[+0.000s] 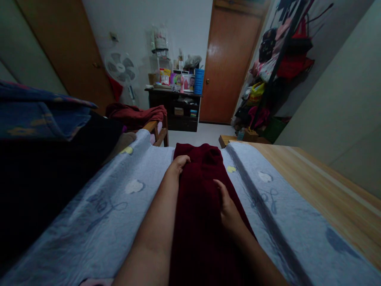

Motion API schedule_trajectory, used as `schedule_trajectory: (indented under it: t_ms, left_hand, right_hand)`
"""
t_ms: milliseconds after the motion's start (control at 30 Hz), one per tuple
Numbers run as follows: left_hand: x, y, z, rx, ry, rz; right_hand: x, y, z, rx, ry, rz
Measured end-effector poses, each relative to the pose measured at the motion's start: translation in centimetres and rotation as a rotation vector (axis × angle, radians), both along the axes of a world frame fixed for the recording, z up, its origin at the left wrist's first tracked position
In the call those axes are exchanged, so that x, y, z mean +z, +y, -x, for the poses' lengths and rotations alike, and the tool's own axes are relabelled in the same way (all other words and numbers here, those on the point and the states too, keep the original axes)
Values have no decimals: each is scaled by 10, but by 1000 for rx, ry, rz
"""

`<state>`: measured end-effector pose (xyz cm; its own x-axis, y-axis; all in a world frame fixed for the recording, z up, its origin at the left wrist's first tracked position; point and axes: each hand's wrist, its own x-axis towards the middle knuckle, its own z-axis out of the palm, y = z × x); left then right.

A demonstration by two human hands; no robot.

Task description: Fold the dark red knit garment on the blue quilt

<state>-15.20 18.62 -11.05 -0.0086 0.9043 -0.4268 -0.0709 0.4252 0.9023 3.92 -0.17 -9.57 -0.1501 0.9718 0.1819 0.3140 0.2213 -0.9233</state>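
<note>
A long dark red cloth (199,190), perhaps a folded garment, lies lengthwise in front of me on a light blue patterned bed cover (154,174). Its far end is bunched and wrinkled. My left hand (180,163) is at the left edge near that far end, with its fingers closed on the fabric. Closer to me on the right side, my right hand (228,204) rests on or just over the cloth. Its visible fingers are stretched out and hold nothing; the others are hidden.
On the left is a dark pile of clothes (44,190) with a blue floral garment (38,115) on top. A wooden board (321,171) borders the right. Beyond are a reddish cloth (137,115), a white fan (120,67), a black cabinet (154,105) and hanging bags (294,63).
</note>
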Motion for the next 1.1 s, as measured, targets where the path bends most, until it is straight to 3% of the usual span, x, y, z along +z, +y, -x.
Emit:
schedule_trajectory:
  t_ms: [100, 233, 500, 733, 833, 967, 1100]
  left_hand:
    - [-1, 0, 0, 3, -7, 16]
    - [-2, 2, -1, 14, -20, 14]
    - [-5, 3, -2, 35, -63, -29]
    - [-8, 6, -2, 126, -104, -163]
    - [-8, 7, -3, 108, -99, -216]
    - [-6, 7, -8, 41, -54, -296]
    - [-7, 10, -16, 29, 59, -374]
  right_hand:
    - [1, 9, 3, -104, -340, -100]
    - [3, 21, 7, -200, -502, -58]
    - [-5, 20, 2, -280, -248, 81]
    - [-24, 12, -12, -213, -33, 99]
    - [-24, 6, -18, -183, 71, 117]
    - [-15, -5, -25, -112, 52, 171]
    - [-9, -11, -30, -204, -114, 59]
